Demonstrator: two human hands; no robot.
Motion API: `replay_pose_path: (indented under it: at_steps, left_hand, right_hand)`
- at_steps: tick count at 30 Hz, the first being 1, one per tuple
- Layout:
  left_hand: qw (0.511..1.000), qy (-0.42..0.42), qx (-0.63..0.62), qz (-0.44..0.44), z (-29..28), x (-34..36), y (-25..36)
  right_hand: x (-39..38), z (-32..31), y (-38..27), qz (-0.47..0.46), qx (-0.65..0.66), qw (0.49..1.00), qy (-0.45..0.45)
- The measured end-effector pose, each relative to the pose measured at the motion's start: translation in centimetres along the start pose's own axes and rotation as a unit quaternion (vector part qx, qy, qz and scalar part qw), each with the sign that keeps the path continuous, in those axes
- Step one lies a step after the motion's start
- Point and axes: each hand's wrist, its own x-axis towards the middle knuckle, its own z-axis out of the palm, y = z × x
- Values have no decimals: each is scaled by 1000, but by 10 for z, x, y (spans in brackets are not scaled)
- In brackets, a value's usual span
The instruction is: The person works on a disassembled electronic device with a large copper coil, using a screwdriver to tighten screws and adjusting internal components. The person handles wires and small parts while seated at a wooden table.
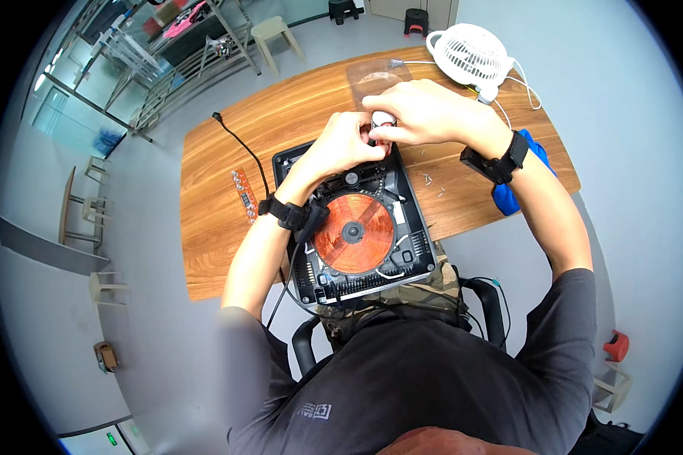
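An opened black appliance [414, 258] with a round copper coil [338, 216] lies across the table's front edge and my lap. At its back edge my right hand [417, 110] grips a short white-and-red cylindrical tool [384, 121], seen nearly end-on. My left hand [341, 144] is closed beside it, thumb and fingers pressed round the tool's lower part; its tip is hidden. Several screws [428, 180] lie to the right of the appliance. An orange strip board [244, 195] with buttons lies to its left.
The wooden table [212, 265] holds a white fan [467, 53], a clear plastic piece [360, 76], a blue cloth [506, 200] and a black cable [247, 144]. I sit in a black chair [493, 318]. Shelving [171, 83] and stools [277, 38] stand beyond.
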Motion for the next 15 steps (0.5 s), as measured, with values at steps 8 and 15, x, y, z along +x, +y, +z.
replay_pose_path:
  at_steps: [8,15]
  left_hand:
    - [997,62,31,33,1,-7,5]
    - [995,24,79,-53,-10,-9,23]
  right_hand:
    - [9,9,4,30,-58,998,4]
    - [1,5,4,-32,1,999,41]
